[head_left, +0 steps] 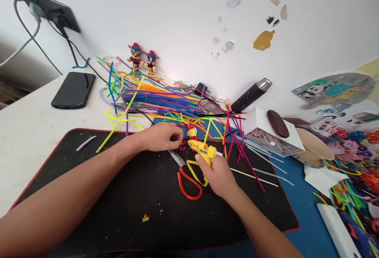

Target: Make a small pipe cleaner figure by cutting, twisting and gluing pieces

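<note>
On the black mat (118, 194), head view: a yellow glue gun (203, 150) aims its nozzle leftward at a small pipe-cleaner figure (192, 131).

The right hand (217, 175) has its grip clenched around the gun's handle; the gun's long axis runs left and slightly up toward the figure, which the left hand (161, 137) pinches just beside the nozzle. Red-handled scissors (186, 179) lie between the forearms. Behind, loose pipe cleaners (160, 96) sprawl over the white surface (26, 131) against a white wall, near a phone (73, 90).

two figurines (143, 59), one phone (74, 89), one flask (251, 95), one scissors (185, 175), one glue gun (203, 150)
</note>
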Demonstrator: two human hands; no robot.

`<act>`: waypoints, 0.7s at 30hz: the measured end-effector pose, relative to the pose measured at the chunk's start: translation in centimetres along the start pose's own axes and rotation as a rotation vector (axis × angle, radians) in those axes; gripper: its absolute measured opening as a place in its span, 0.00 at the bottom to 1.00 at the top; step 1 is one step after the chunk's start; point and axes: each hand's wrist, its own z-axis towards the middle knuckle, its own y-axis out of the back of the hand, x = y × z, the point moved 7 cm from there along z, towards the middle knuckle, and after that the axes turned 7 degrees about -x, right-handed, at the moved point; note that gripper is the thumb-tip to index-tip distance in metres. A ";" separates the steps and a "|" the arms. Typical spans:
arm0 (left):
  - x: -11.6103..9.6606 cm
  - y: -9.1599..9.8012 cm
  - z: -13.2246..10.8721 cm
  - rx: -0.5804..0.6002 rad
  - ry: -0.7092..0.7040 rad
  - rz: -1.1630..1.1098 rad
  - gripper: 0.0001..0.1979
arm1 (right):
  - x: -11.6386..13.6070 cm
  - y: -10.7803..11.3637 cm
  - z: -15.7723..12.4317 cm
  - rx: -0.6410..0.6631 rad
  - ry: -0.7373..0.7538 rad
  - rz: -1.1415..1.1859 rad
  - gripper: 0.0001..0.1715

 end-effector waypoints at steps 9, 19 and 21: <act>0.0 0.0 0.0 -0.005 -0.014 0.001 0.04 | 0.7 0.2 0.0 -0.008 0.053 -0.059 0.28; 0.0 0.1 0.0 -0.009 -0.019 -0.008 0.04 | 0.6 -0.4 0.3 0.016 0.050 -0.123 0.27; 0.0 0.1 0.0 -0.005 -0.015 -0.010 0.04 | 0.7 -0.5 0.3 0.025 0.052 -0.119 0.27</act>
